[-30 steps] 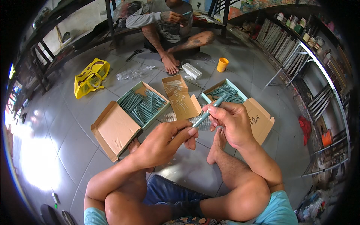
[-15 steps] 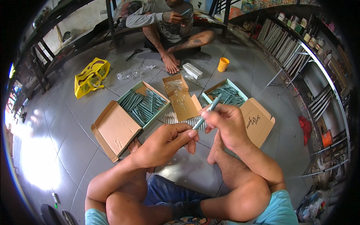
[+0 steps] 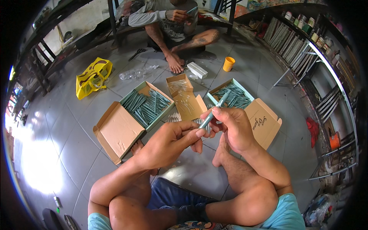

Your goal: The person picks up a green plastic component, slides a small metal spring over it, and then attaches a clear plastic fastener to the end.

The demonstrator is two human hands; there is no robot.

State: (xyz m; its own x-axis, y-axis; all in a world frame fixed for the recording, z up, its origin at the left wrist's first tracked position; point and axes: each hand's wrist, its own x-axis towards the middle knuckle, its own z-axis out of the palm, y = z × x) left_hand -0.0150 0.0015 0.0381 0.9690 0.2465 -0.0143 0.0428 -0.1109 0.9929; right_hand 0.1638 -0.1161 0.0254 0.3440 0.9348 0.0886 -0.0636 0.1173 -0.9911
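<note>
A slim teal pen point(image 3: 221, 101) is held slantwise between my two hands, its upper end pointing away to the right. The fingers and thumb of my left hand point(image 3: 172, 140) pinch its lower end. Higher up the barrel, my right hand point(image 3: 237, 124) grips it with thumb and fingers. Just beyond my hands lie two open cardboard boxes, a left box point(image 3: 163, 113) and a right box point(image 3: 249, 95), both holding many similar teal pens. Between them stands a narrow brown box point(image 3: 195, 109) with small clear pieces inside. A row of small clear and metallic parts beside it is partly hidden by my hands.
Across from me, a seated person point(image 3: 168, 34) holds a similar pen. Around us are a yellow bag point(image 3: 93, 78), crumpled clear plastic point(image 3: 138, 73), a white box point(image 3: 197, 71) and an orange cup point(image 3: 229, 64). A metal-framed shelf point(image 3: 337, 73) with jars stands at the right.
My right hand has shifted its grip: its thumb now rests along the pen, and its fingers have come closer to my left hand. The left hand has barely moved.
</note>
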